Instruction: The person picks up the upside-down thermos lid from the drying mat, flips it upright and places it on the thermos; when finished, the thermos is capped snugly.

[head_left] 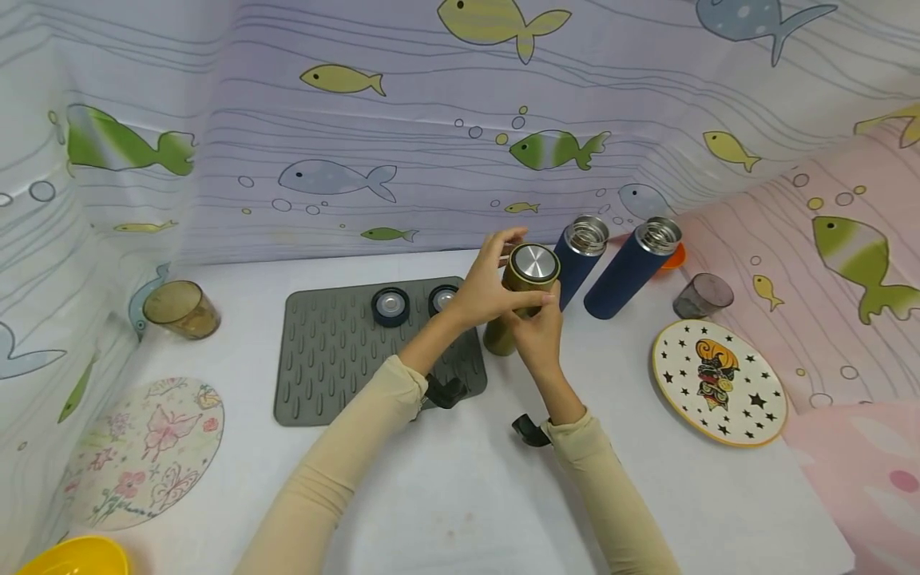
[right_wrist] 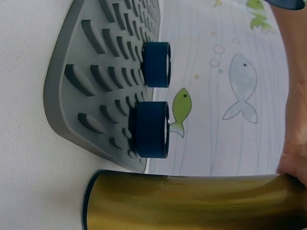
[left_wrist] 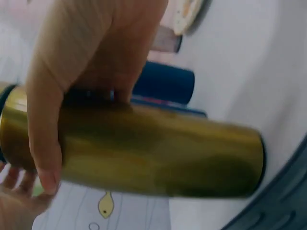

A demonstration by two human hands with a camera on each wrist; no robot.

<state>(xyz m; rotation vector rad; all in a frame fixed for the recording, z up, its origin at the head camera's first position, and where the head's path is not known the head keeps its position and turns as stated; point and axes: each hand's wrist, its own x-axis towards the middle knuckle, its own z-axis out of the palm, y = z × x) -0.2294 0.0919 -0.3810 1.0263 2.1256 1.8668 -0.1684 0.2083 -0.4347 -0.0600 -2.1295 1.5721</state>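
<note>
both hands [head_left: 483, 294] grasp the capped gold flask [left_wrist: 163, 153] beside a grey mat [head_left: 331, 359] with two lids [head_left: 390, 307]

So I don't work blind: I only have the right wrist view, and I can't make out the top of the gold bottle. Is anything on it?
Observer: Yes. In the head view, the gold bottle has a silver-topped lid on it, though I can't tell how tight it is.
Operator: Thanks. I also see two lids on the mat. Any bottles nearby without one?
Observer: Yes, two navy bottles stand to the right of the gold one in the head view, both with their mouths uncovered.
</note>
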